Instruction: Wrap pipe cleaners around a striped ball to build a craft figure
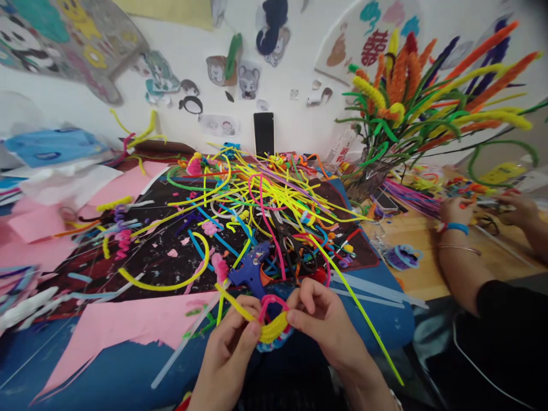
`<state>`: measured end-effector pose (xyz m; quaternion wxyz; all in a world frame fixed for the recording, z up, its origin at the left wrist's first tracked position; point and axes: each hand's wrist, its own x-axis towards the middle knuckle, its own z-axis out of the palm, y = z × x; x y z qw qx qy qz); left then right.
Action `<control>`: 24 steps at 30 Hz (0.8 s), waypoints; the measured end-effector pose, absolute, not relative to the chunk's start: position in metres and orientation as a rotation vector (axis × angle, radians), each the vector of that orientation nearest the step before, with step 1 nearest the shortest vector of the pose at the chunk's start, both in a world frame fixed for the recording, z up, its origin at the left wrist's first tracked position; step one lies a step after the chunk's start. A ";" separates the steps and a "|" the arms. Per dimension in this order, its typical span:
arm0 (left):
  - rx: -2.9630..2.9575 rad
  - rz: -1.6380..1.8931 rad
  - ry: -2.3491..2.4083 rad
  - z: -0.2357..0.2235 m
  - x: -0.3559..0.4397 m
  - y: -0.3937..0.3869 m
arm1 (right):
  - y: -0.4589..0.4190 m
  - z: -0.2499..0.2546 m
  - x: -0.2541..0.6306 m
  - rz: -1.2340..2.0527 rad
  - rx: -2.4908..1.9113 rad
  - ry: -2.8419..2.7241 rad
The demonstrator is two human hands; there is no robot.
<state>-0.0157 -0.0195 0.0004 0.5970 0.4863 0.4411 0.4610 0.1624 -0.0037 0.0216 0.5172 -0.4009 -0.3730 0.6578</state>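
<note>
Close to my body, both hands hold a small curved pipe-cleaner piece [274, 327]. It has a coiled yellow band, blue and white below it, and a pink loop above. My left hand [234, 342] pinches its left end, where a loose yellow pipe cleaner [233, 301] sticks out past the fingers toward the upper left. My right hand [323, 319] pinches the right end between thumb and finger. Just beyond my hands lies a blue glue gun [252, 268]. Black-handled scissors [295, 248] rest behind it to the right. My fingers partly hide the piece's underside.
Yellow pipe cleaners [274, 191] are heaped across the dark mat. Pink felt [124, 322] lies at the left, clear glue sticks [372, 288] at the right. A phone [264, 134] leans on the wall. Beside a vase of pipe-cleaner flowers [411, 85], another person's hands [458, 214] work.
</note>
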 end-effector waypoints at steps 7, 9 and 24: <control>1.021 1.119 1.011 0.003 -0.010 -0.023 | -0.009 0.027 0.160 1.463 -0.966 -0.960; 0.924 1.164 0.946 -0.001 -0.004 -0.023 | -0.010 0.026 0.158 1.444 -0.958 -0.945; 0.466 1.398 0.772 0.006 0.017 -0.019 | -0.016 0.024 0.142 1.336 -0.879 -0.971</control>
